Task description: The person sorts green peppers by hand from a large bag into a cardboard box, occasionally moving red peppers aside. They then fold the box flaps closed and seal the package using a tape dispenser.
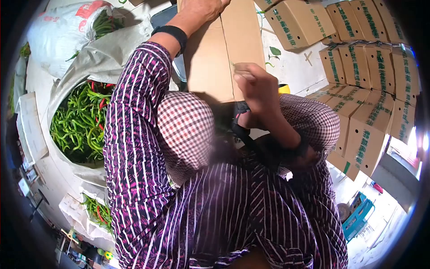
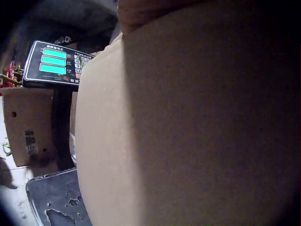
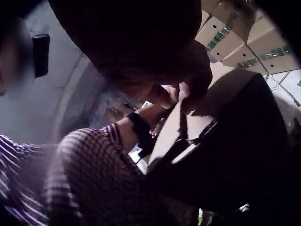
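Note:
A brown cardboard box (image 1: 208,62) stands between the person's knees, its top flaps meeting at a seam. Over its far part lies the left hand (image 1: 201,9), cut off by the upper frame edge, so its fingertips are hidden. Only a dark part of that hand (image 2: 155,12) shows in the left wrist view, against the cardboard (image 2: 108,136). Close to the seam at the near end is the right hand (image 1: 260,87), slightly blurred, its fingers curled. Its fingertips (image 3: 188,101) sit right at the box edge in the right wrist view, in shadow, with no held thing visible.
Printed cartons (image 1: 363,116) are stacked on the right. At left are an open sack (image 1: 67,96) of green and red peppers and a full white sack (image 1: 58,38). A scale display (image 2: 54,61) stands beyond the box. Leaves (image 1: 274,51) lie on the floor.

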### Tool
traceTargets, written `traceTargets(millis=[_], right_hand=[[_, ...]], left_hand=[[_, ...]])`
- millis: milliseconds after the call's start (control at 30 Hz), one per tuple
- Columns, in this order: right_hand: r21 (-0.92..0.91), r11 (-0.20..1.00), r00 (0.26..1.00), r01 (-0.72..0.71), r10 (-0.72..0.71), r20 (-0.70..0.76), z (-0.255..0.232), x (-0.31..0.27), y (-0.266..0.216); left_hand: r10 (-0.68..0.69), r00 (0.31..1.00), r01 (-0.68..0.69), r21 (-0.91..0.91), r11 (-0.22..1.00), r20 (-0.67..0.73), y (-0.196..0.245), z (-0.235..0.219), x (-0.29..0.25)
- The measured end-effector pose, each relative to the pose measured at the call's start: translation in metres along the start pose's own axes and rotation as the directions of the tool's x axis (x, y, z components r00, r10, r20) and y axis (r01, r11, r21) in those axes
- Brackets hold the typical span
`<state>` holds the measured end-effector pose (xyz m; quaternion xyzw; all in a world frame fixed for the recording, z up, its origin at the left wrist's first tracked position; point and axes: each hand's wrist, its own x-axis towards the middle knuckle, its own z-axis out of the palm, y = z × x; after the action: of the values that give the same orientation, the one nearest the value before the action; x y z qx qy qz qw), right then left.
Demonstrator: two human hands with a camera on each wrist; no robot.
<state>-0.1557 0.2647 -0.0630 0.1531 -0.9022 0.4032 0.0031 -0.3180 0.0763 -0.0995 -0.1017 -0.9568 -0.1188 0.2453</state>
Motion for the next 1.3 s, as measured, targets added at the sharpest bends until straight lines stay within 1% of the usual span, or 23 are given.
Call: traceTargets(millis=[33, 100, 167, 233, 300, 367, 433, 600, 700, 767, 800, 867, 900, 933, 967, 1000, 1033, 1067, 1100, 1167, 1200, 1267, 1300], right_hand=[[0.062, 0.993, 0.994, -0.105, 0.105, -0.004, -0.01, -0.01, -0.009], [0.144, 0.903, 0.905, -0.405, 0.374, 0.201, -0.049, -0.026, -0.043], [0.142, 0.902, 0.874, -0.409, 0.341, 0.347, -0.084, -0.05, -0.069], [0.073, 0.954, 0.856, -0.291, 0.226, 0.465, -0.125, -0.061, -0.093], [0.238, 0.844, 0.845, -0.48, 0.372, 0.384, -0.161, -0.066, -0.108], [0.034, 0.88, 0.872, -0.475, 0.465, 0.15, -0.195, -0.052, -0.098], [0.052, 0.91, 0.91, -0.412, 0.408, 0.071, -0.209, -0.027, -0.061], [-0.06, 0.905, 0.854, -0.422, 0.419, 0.31, -0.159, 0.052, 0.039], [-0.172, 0.94, 0.828, -0.295, 0.341, 0.445, -0.097, 0.085, 0.075], [0.081, 0.939, 0.803, -0.334, 0.238, 0.547, -0.076, 0.092, 0.059], [0.093, 0.937, 0.802, -0.336, 0.233, 0.55, -0.06, 0.094, 0.065], [0.095, 0.982, 0.846, -0.162, 0.089, 0.526, -0.024, 0.092, 0.088], [0.098, 0.982, 0.843, -0.163, 0.087, 0.531, -0.021, 0.092, 0.086], [-0.006, 0.994, 0.896, -0.108, 0.1, 0.433, -0.019, 0.089, 0.083], [-0.117, 0.991, 0.939, -0.063, 0.099, 0.33, -0.017, 0.084, 0.079], [-0.115, 0.991, 0.936, -0.061, 0.097, 0.34, -0.017, 0.083, 0.075], [-0.141, 0.969, 0.968, 0.202, -0.175, 0.182, -0.021, 0.086, 0.065], [-0.207, 0.875, 0.897, 0.438, -0.442, 0.029, -0.025, 0.088, 0.058], [-0.208, 0.874, 0.896, 0.44, -0.444, 0.03, -0.029, 0.089, 0.056], [-0.117, 0.802, 0.767, 0.585, -0.501, 0.4, -0.038, 0.091, 0.058], [-0.115, 0.801, 0.765, 0.587, -0.503, 0.402, -0.039, 0.09, 0.058], [0.123, 0.76, 0.533, 0.638, -0.551, 0.642, -0.039, 0.092, 0.058], [0.127, 0.761, 0.53, 0.636, -0.551, 0.645, -0.038, 0.093, 0.058]], left_hand=[[-0.001, 1.0, 0.001, -0.002, 1.0, 0.007, 0.0, 0.002, -0.002], [0.03, 0.998, -0.029, 0.029, 0.999, -0.05, 0.003, 0.002, -0.002], [0.031, 0.999, -0.031, -0.003, 1.0, -0.021, 0.004, -0.005, -0.001], [0.034, 0.999, -0.033, -0.034, 0.999, 0.008, 0.005, -0.006, -0.001], [0.044, 0.999, -0.044, -0.018, 0.999, -0.009, 0.003, -0.006, -0.003], [0.058, 0.998, -0.058, -0.013, 0.998, -0.015, 0.004, -0.009, -0.004], [0.081, 0.996, -0.081, -0.016, 0.997, -0.023, 0.009, -0.01, 0.002], [0.093, 0.995, -0.093, 0.013, 0.996, -0.04, 0.006, 0.0, 0.001], [0.093, 0.995, -0.092, 0.028, 0.995, -0.04, 0.004, 0.007, 0.003], [0.085, 0.996, -0.083, 0.047, 0.995, -0.029, 0.005, 0.009, 0.004], [0.075, 0.997, -0.073, 0.058, 0.996, -0.034, 0.005, 0.01, 0.006], [0.045, 0.999, -0.046, 0.052, 0.998, 0.027, 0.007, 0.005, 0.008], [0.01, 0.996, -0.013, 0.038, 0.999, 0.083, 0.007, 0.005, 0.008], [0.004, 0.996, -0.008, 0.042, 0.999, 0.088, 0.007, 0.006, 0.009], [0.019, 0.998, -0.021, 0.035, 0.999, 0.061, 0.007, 0.006, 0.009], [0.032, 0.999, -0.032, 0.029, 0.999, 0.031, 0.007, 0.006, 0.007], [0.023, 0.999, -0.024, 0.032, 0.999, 0.032, 0.005, 0.008, 0.006], [0.038, 0.999, -0.038, 0.046, 0.998, 0.003, 0.004, 0.01, 0.005], [0.058, 0.998, -0.056, 0.061, 0.997, -0.027, 0.004, 0.01, 0.006], [0.044, 0.999, -0.044, 0.036, 0.998, -0.012, 0.002, 0.01, 0.007], [0.029, 1.0, -0.03, 0.009, 1.0, 0.007, 0.002, 0.007, 0.006], [0.011, 0.999, -0.011, 0.001, 1.0, 0.036, 0.002, 0.003, 0.008], [0.004, 0.998, -0.003, -0.016, 1.0, 0.068, 0.002, 0.003, 0.008]])
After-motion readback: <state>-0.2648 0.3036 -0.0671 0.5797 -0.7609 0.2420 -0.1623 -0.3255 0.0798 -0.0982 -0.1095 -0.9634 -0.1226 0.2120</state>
